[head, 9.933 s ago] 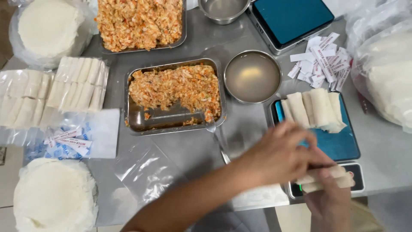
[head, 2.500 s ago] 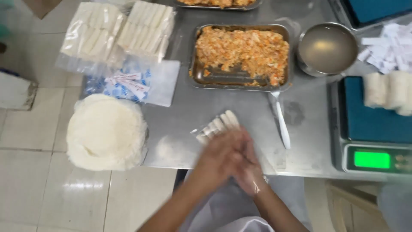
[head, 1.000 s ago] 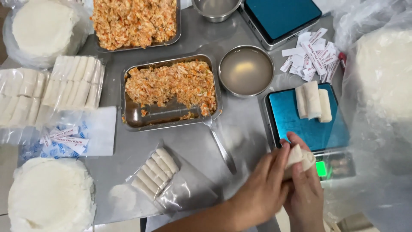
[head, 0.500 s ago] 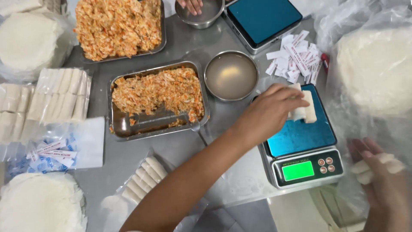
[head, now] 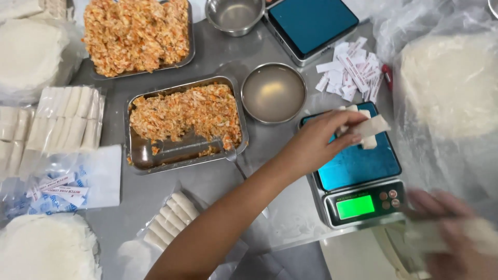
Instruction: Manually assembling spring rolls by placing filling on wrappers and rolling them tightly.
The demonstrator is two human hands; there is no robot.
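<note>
The left hand (head: 321, 140) reaches across the steel table (head: 150, 192) and grips a white spring roll (head: 371, 127) between fingers and thumb, over the blue platform of the near digital scale (head: 358, 166); more rolls lie under it on the platform. The right hand (head: 456, 238) is blurred at the lower right; whether it holds anything cannot be told.

The near metal tray (head: 136, 155) is partly filled with orange shredded filling (head: 192, 111) and a spoon. The far tray (head: 179, 62) is heaped with the same filling. A round metal bowl (head: 274, 93) holds clear liquid. A clear plastic bag (head: 155, 241) contains a row of rolls.
</note>
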